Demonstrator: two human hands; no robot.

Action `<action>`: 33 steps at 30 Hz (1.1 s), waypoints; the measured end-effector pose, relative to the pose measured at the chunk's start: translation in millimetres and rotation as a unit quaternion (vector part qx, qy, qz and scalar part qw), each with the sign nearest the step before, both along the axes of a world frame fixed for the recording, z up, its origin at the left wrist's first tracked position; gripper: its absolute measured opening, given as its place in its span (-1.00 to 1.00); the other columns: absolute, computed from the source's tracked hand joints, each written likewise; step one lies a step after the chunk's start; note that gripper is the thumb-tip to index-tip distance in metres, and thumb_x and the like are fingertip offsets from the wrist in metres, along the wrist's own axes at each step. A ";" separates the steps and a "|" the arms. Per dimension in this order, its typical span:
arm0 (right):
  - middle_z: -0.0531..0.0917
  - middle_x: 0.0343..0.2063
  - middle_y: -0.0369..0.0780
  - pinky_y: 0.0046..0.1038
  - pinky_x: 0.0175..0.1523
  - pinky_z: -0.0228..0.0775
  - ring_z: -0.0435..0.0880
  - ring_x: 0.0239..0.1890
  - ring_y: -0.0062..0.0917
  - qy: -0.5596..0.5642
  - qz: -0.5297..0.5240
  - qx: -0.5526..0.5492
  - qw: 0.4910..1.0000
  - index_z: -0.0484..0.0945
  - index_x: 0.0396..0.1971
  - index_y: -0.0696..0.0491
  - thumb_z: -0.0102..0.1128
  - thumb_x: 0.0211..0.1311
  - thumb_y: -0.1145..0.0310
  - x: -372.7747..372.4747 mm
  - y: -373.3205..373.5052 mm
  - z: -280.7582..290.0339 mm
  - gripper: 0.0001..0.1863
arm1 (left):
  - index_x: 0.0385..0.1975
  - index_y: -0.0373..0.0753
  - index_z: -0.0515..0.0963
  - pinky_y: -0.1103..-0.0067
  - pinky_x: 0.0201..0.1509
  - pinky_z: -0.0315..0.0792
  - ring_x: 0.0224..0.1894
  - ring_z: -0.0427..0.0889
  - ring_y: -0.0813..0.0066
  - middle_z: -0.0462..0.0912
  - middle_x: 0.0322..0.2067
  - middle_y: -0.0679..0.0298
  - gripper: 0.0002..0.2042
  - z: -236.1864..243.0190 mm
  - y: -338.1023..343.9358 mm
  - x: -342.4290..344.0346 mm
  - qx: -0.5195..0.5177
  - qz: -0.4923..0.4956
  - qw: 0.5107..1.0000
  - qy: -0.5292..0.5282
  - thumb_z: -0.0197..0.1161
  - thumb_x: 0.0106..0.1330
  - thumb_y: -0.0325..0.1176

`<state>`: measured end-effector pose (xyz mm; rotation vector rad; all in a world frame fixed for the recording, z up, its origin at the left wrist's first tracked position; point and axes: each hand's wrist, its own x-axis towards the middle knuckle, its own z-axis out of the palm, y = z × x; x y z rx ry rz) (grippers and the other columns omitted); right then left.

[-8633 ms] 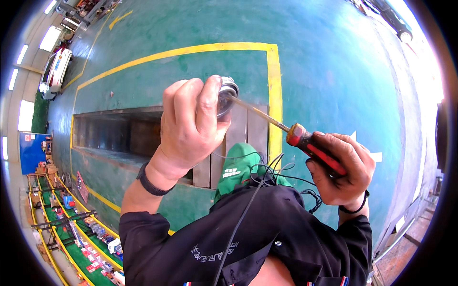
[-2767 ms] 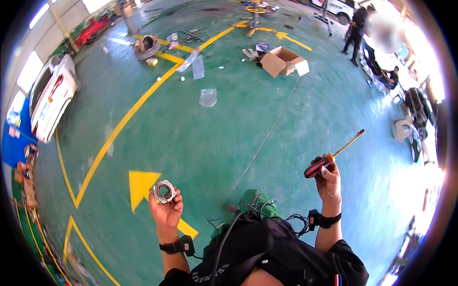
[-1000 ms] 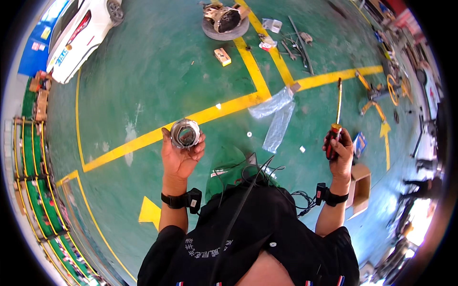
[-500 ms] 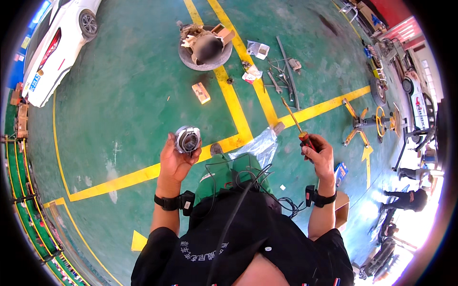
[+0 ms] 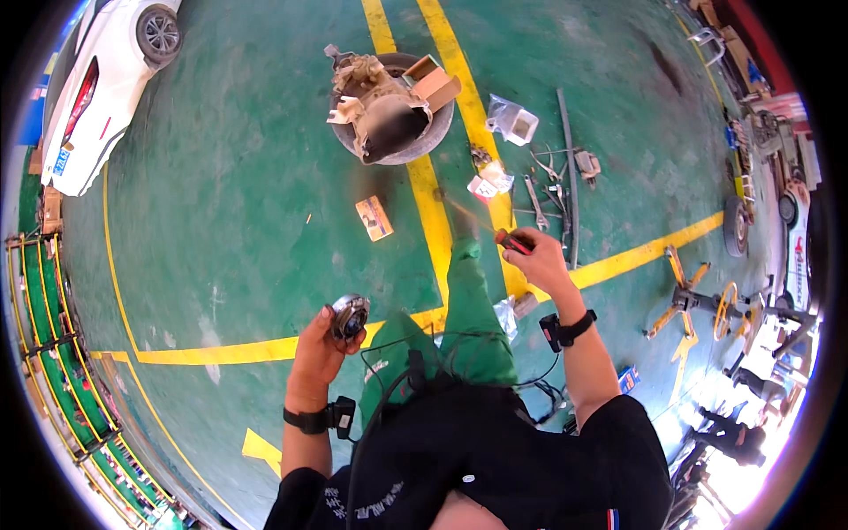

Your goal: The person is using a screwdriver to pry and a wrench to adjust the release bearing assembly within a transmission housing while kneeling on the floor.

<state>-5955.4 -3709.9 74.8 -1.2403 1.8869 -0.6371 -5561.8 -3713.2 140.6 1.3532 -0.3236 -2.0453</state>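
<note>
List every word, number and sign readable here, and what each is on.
I won't copy wording out.
Black shirt: white lettering, blurred.
Near car's blue plate: characters, small.
Far white car: red marking, blurred.
Yellow box, white packet: print unclear.
Yellow floor arrows: two, no words.
Screwdriver, metal ring: none readable.

The black shirt (image 5: 521, 450) bears white lettering (image 5: 375, 504), the white car (image 5: 110, 97) a blue licence plate (image 5: 61, 162)

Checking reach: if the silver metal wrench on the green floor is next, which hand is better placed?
Right hand, probably: it appears nearer the wrench, though it grips a red-and-black-handled screwdriver. Left hand appears farther and holds a silver ring-shaped metal part.
</note>
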 end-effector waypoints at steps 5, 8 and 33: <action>0.68 -0.35 -0.02 -0.31 -0.10 0.50 0.69 -0.26 -0.17 0.027 0.064 0.060 0.996 0.61 -0.18 0.13 0.31 0.03 0.13 -28.1 -135.8 -131.6 -0.57 | 0.03 -0.35 0.48 0.59 -0.47 0.33 -0.45 0.54 0.38 0.64 -0.27 0.13 -0.47 -123.2 -79.7 -64.4 0.055 -0.019 0.995 0.080 0.06 0.40 0.07; 0.68 -0.35 -0.03 -0.30 -0.10 0.50 0.69 -0.25 -0.17 0.026 0.064 0.030 0.997 0.62 -0.17 0.12 0.29 0.04 0.13 -36.9 -189.6 -184.9 -0.58 | -0.03 -0.39 0.51 0.59 -0.48 0.33 -0.46 0.52 0.41 0.63 -0.33 0.14 -0.50 -188.1 -120.1 -101.4 0.078 -0.069 0.989 0.102 0.07 0.41 0.02; 0.70 -0.43 -0.17 -0.57 -0.20 0.48 0.66 -0.40 -0.59 0.165 0.150 -0.231 0.947 0.63 -0.14 0.15 0.40 0.06 0.43 39.0 -390.6 -458.2 -0.67 | 0.06 -0.53 0.42 0.67 -0.43 0.32 -0.39 0.53 0.51 0.62 -0.26 0.13 -0.28 -624.5 -316.0 -228.9 -0.150 -0.022 0.897 0.416 0.25 0.23 0.13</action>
